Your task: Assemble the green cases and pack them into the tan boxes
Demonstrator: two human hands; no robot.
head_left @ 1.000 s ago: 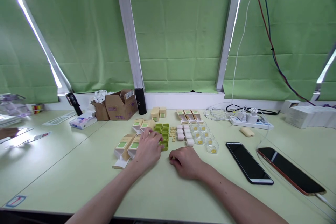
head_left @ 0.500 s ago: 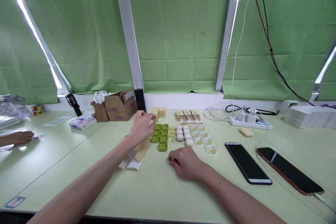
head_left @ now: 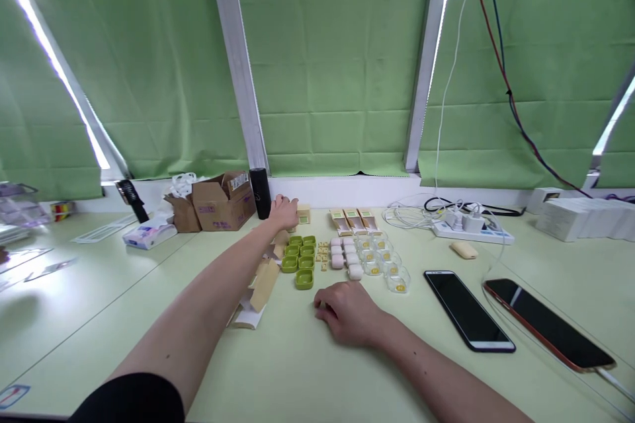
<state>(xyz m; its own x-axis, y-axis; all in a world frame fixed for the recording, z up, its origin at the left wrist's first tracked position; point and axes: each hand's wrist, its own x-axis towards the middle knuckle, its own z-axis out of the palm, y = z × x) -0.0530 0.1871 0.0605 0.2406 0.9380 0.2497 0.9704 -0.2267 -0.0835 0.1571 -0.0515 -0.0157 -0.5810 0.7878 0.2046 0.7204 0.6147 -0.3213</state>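
The left arm is stretched well forward, almost straight, running from a black sleeve [head_left: 131, 400] at the lower left up to the back of the surface [head_left: 317, 377]. Its hand [head_left: 283, 213] is palm down, knuckles up, the fingers bent and turned towards the right, just beside the far box [head_left: 304, 215]. The fingertips are small and partly hidden at this range, so I cannot tell whether the hand is open or closed on anything.

The forearm passes over the opened boxes [head_left: 264, 285] and hides part of them; one flap lies spread towards the near side.

The right arm comes in from the lower right, low along the surface, its forearm slanting up to the left. The right hand [head_left: 347, 312] rests there on its side, loosely closed, with the fingers curled in and the thumb tucked below the index finger. It sits near the nearest of the green trays [head_left: 305, 264], apart from it.

Right of the trays come the tiles [head_left: 324, 266], then the pink pieces [head_left: 338, 262], then the clear cups [head_left: 398, 282] with yellow centres. Three open cartons [head_left: 355, 223] stand behind these, and a phone [head_left: 469, 310] lies to the right.
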